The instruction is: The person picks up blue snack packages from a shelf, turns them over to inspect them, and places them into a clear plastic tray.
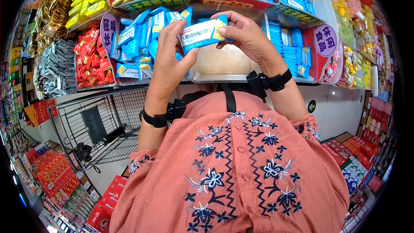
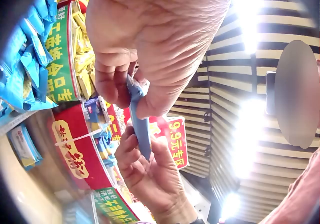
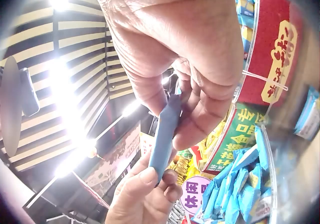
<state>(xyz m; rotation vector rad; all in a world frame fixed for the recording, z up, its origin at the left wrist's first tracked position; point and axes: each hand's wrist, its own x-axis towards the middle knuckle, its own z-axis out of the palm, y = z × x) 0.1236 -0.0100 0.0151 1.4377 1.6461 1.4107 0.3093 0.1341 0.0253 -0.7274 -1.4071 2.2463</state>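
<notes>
A blue-and-white biscuit packet (image 1: 200, 36) is stretched between both hands, above the display bins and in front of the chest, its printed face up in the head view. My left hand (image 1: 168, 58) grips its left end, with the thumb at the lower edge and fingers behind. At the other end, my right hand (image 1: 252, 39) pinches the wrapper, the thumb on its yellow biscuit picture. Seen edge-on in the left wrist view, the packet (image 2: 141, 129) looks thin. The right wrist view also shows the packet (image 3: 165, 139) between the fingertips of both hands.
Similar blue packets (image 1: 140, 39) fill the bin on the left, and more blue packets (image 1: 291, 54) lie at right. A clear bin (image 1: 224, 77) sits below the hands. Red-wrapped sweets (image 1: 91, 56) lie further left. A wire shopping cart (image 1: 97, 125) stands at the left.
</notes>
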